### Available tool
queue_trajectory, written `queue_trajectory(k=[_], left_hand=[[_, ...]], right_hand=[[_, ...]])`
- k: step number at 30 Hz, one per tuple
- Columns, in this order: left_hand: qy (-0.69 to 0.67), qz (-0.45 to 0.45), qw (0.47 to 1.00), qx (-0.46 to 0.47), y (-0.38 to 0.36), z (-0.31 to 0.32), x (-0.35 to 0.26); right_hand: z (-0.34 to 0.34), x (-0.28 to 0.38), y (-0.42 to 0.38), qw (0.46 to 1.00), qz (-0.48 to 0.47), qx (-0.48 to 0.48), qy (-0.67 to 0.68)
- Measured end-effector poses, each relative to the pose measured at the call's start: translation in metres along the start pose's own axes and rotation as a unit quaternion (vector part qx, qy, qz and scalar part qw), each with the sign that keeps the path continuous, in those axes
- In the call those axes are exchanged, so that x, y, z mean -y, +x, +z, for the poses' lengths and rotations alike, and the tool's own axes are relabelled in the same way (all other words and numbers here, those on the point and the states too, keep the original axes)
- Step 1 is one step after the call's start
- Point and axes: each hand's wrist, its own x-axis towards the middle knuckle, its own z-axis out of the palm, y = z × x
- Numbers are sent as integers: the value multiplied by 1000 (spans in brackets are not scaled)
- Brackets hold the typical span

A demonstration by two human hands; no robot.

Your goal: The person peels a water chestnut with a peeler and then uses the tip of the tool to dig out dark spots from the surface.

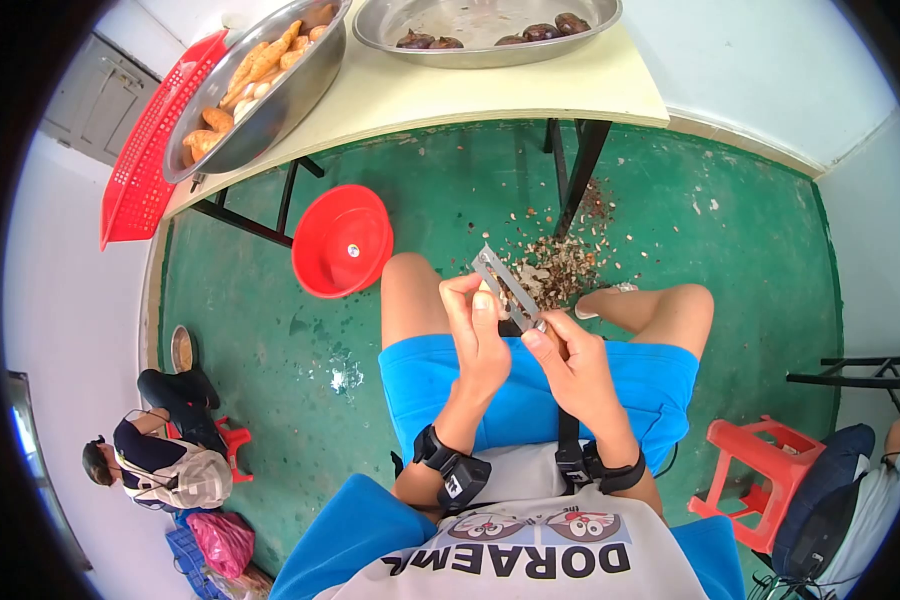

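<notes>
My right hand (577,368) is closed around the handle of a metal peeler (510,288), whose flat, slotted blade points up and to the left. My left hand (482,340) pinches a small pale piece of food (503,308) against the blade, with its thumb on top. The blade and fingers hide much of that piece, and I cannot tell its kind. Both hands are close together above my lap. Below and beyond them, peelings (550,275) lie scattered over the green floor.
A pale table (490,90) carries a steel bowl of orange tubers and pale pieces (300,115), a steel tray with several dark bulbs (470,62) and a red basket (130,200). A red basin (315,245) and red stool (760,460) stand around me. Another person (160,450) sits left.
</notes>
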Motion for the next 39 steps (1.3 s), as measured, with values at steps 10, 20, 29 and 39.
queue_trajectory(k=[10, 20, 29, 39], left_hand=[[68, 14, 997, 17, -2, -5, -2], [129, 93, 986, 43, -1, 4, -4], [10, 112, 984, 138, -10, 12, -5], [-183, -125, 973, 66, 7, 14, -13]], right_hand=[[-1, -4, 1, 1000, 3, 1, -18], [5, -11, -1, 991, 81, -5, 102], [-10, -28, 15, 996, 12, -90, -1], [-13, -28, 11, 987, 50, -125, 88]])
